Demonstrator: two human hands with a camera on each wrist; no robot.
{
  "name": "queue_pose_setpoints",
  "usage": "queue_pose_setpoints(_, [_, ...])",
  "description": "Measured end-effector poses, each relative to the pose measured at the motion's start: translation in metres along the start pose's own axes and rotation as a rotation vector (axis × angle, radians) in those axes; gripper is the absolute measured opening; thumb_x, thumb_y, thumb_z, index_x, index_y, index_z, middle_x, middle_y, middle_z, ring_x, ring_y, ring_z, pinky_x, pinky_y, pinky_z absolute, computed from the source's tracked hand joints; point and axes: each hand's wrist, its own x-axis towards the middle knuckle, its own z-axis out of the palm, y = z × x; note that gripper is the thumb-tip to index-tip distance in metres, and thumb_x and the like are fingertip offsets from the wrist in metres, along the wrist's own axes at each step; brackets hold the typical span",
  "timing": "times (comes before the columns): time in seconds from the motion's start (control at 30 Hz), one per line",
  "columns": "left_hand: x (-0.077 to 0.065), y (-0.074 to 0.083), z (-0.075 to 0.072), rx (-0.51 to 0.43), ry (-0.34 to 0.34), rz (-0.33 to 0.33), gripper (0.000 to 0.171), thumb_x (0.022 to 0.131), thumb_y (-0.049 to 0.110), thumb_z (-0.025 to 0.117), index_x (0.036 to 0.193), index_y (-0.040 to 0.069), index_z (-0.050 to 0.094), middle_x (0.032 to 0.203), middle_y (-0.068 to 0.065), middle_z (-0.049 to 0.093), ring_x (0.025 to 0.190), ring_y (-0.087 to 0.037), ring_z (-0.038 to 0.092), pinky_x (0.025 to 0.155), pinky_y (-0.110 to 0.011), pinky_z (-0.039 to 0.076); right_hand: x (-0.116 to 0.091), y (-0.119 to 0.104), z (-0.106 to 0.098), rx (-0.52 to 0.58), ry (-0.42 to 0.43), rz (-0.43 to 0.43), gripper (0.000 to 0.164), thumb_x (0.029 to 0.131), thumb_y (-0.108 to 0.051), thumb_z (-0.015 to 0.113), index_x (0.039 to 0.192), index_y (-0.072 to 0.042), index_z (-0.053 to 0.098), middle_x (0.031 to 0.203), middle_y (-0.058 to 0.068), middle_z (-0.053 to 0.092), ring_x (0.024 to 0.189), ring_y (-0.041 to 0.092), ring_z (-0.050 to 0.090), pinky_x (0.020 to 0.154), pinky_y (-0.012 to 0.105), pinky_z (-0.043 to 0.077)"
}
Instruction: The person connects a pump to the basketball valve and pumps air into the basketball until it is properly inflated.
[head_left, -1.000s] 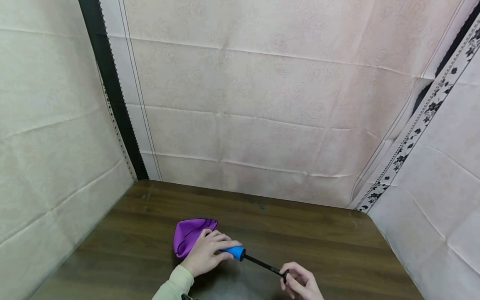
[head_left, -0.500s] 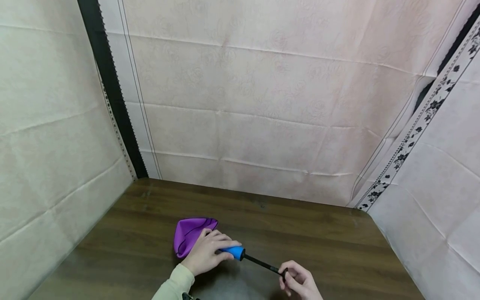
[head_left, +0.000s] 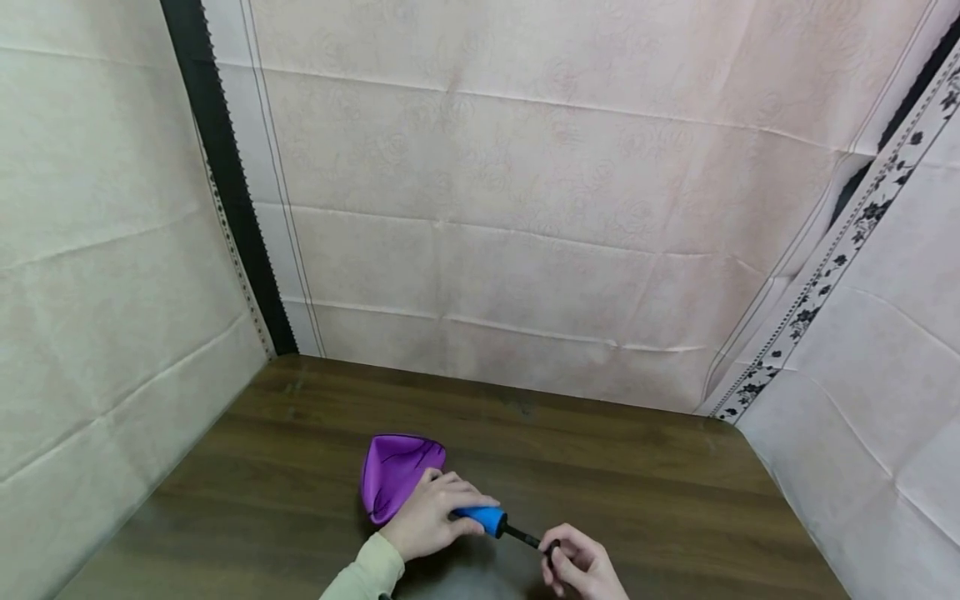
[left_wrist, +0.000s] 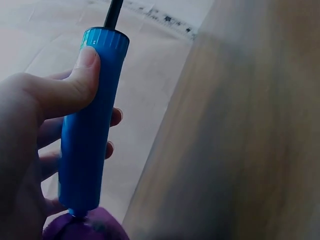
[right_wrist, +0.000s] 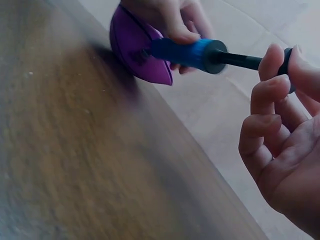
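Head view: wood-grain table (head_left: 360, 400), brown, dull sheen near the person. Booth of hung sheets round it: cream patterned back sheet (head_left: 487, 208), creased in horizontal folds; left sheet (head_left: 97, 267), also creased; right sheet (head_left: 885, 358). Black strip (head_left: 232, 183) with a toothed edge at the left corner, floral border (head_left: 840, 258) in black on white down the right corner. Work sits at the near edge of frame, mid-table. Blue hand pump (head_left: 486, 521) tilted down to the right; left hand (head_left: 435, 512) wrapped round its barrel, pale green sleeve (head_left: 367, 571) behind. Right hand (head_left: 581, 565) pinches the black handle (head_left: 553, 552) on the rod (head_left: 521, 534); short length of rod showing. Purple inflatable (head_left: 397, 475) with dark lines just beyond the left hand.

Left wrist view: thumb on the barrel just below the ribbed collar (left_wrist: 106, 39), fingers curled behind. Nozzle (left_wrist: 78, 212) meets the purple inflatable. Dim frame, table grain smeared.

Right wrist view: thumb and index close on the handle, other fingers bent, clear of the pump. Inflatable at the pump's far end. Paler patch on the rod; might be print, too soft to read.
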Motion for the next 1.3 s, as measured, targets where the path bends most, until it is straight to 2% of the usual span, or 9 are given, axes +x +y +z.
queue_pose_setpoints(0.13, [0.001,0.009,0.008,-0.017,-0.060,-0.009,0.035,0.074,0.040,0.067,0.108,0.035,0.061,0.097,0.021,0.063,0.087,0.001,0.052,0.077,-0.028,0.030,0.000,0.004,0.004,-0.065,0.012,0.080,0.018,0.092,0.008,0.033,0.104,0.008,0.046,0.067,0.029,0.044,0.048,0.030,0.037,0.039,0.028,0.038])
queue_pose_setpoints(0.3, [0.002,0.016,0.012,0.018,-0.112,-0.006,0.031,0.076,0.045,0.063,0.105,0.037,0.061,0.096,0.020,0.064,0.085,0.001,0.053,0.073,-0.023,0.030,-0.001,0.012,0.008,-0.131,0.066,0.280,0.019,0.095,-0.008,0.039,0.106,0.004,0.049,0.071,0.025,0.051,0.050,0.015,0.045,0.041,0.022,0.040])
queue_pose_setpoints(0.53, [0.006,0.020,0.011,0.060,-0.126,-0.001,0.029,0.074,0.044,0.064,0.103,0.037,0.062,0.093,0.019,0.065,0.083,0.000,0.054,0.071,-0.022,0.029,-0.001,0.016,0.010,-0.176,0.105,0.340,0.021,0.095,-0.013,0.040,0.106,0.003,0.049,0.073,0.024,0.052,0.056,0.000,0.051,0.044,0.021,0.043])
queue_pose_setpoints(0.7, [0.004,0.016,0.009,0.060,-0.133,-0.004,0.030,0.076,0.047,0.061,0.104,0.038,0.061,0.094,0.020,0.064,0.085,0.001,0.054,0.073,-0.025,0.032,0.001,0.016,0.010,-0.188,0.076,0.302,0.020,0.095,-0.009,0.039,0.107,0.004,0.048,0.073,0.028,0.051,0.052,0.010,0.049,0.043,0.023,0.044])
queue_pose_setpoints(0.83, [0.003,0.010,0.006,0.059,-0.084,0.016,0.032,0.075,0.049,0.061,0.106,0.040,0.060,0.093,0.022,0.063,0.084,0.003,0.053,0.075,-0.026,0.035,0.003,0.010,0.011,-0.216,0.076,0.277,0.019,0.094,-0.007,0.040,0.109,0.002,0.049,0.073,0.028,0.051,0.050,0.020,0.047,0.043,0.025,0.044])
queue_pose_setpoints(0.97, [0.003,0.003,-0.004,0.063,-0.008,0.010,0.033,0.075,0.045,0.064,0.107,0.039,0.061,0.093,0.023,0.063,0.085,0.003,0.055,0.078,-0.030,0.037,0.003,0.000,0.007,-0.194,0.086,0.126,0.021,0.093,0.002,0.037,0.110,0.003,0.049,0.070,0.026,0.050,0.048,0.027,0.043,0.040,0.031,0.041])
queue_pose_setpoints(1.13, [0.001,-0.005,-0.019,0.061,0.023,-0.125,0.034,0.074,0.041,0.066,0.107,0.041,0.060,0.097,0.023,0.063,0.091,0.000,0.056,0.086,-0.037,0.036,-0.004,-0.008,-0.008,0.056,0.048,-0.106,0.032,0.093,0.009,0.023,0.115,0.005,0.045,0.068,0.023,0.042,0.050,0.030,0.030,0.040,0.037,0.025])
queue_pose_setpoints(1.2, [0.000,-0.006,-0.021,0.048,0.006,-0.153,0.034,0.075,0.041,0.065,0.108,0.042,0.058,0.098,0.022,0.063,0.094,-0.001,0.055,0.087,-0.038,0.035,-0.006,-0.008,-0.013,0.152,0.022,-0.146,0.034,0.094,0.008,0.019,0.117,0.005,0.043,0.068,0.021,0.038,0.051,0.029,0.026,0.043,0.039,0.020])
queue_pose_setpoints(1.3, [0.001,-0.005,-0.021,0.035,-0.014,-0.150,0.032,0.077,0.043,0.063,0.109,0.041,0.058,0.099,0.021,0.063,0.094,-0.002,0.055,0.088,-0.040,0.035,-0.008,-0.008,-0.016,0.202,0.004,-0.143,0.034,0.095,0.006,0.018,0.117,0.002,0.044,0.069,0.019,0.036,0.052,0.028,0.025,0.045,0.038,0.017])
